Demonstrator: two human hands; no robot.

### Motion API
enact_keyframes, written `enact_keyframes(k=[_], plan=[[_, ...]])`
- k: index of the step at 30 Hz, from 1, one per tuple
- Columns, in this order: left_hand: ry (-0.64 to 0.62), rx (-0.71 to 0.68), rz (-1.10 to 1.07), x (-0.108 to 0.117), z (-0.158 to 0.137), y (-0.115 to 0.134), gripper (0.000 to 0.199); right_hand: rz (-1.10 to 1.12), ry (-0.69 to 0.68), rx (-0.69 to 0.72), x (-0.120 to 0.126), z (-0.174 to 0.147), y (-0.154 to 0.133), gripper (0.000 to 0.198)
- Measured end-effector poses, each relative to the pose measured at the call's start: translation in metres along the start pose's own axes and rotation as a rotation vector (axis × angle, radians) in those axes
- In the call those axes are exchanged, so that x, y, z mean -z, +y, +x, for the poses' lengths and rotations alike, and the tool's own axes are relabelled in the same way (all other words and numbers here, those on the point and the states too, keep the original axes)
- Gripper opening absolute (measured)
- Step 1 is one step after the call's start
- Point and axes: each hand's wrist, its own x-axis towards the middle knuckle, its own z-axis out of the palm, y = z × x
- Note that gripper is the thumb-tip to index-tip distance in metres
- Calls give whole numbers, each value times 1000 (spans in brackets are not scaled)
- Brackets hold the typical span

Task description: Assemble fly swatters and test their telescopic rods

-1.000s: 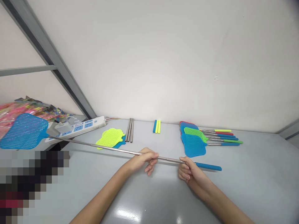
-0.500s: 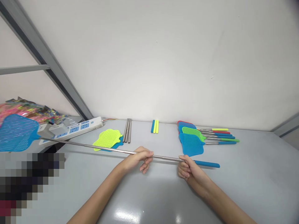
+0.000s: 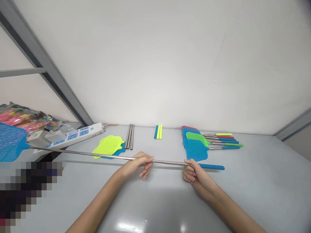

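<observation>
A blue fly swatter [image 3: 170,162] with a long, extended metal shaft lies across both hands, slightly above the table. Its mesh head runs off the left edge of the view, and its blue handle points right. My left hand [image 3: 142,164] pinches the middle of the shaft between thumb and finger, the other fingers loosely curled. Close to the handle, my right hand [image 3: 194,173] is closed round the shaft. Beyond my right hand lies a fanned stack of finished-looking swatters, a blue swatter [image 3: 196,149] on top and a green swatter [image 3: 198,138] behind it.
Loose yellow-green swatter heads [image 3: 109,146] lie on a blue one at left. Beside them are several metal rods [image 3: 129,137], then blue and yellow handle grips [image 3: 158,132]. A power strip [image 3: 80,134] with plugs and packaged colourful goods [image 3: 26,118] stand at far left.
The view has shifted slightly, so most things sit a little further left. The swatter's head has slid further past the left edge. Both hands keep their hold on the shaft.
</observation>
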Motion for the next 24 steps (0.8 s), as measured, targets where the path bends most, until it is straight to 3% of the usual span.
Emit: enact_keyframes(k=[24], plan=[[19,1,-19,14,-1,-6,37,42,34,37,9,8,-1,37]])
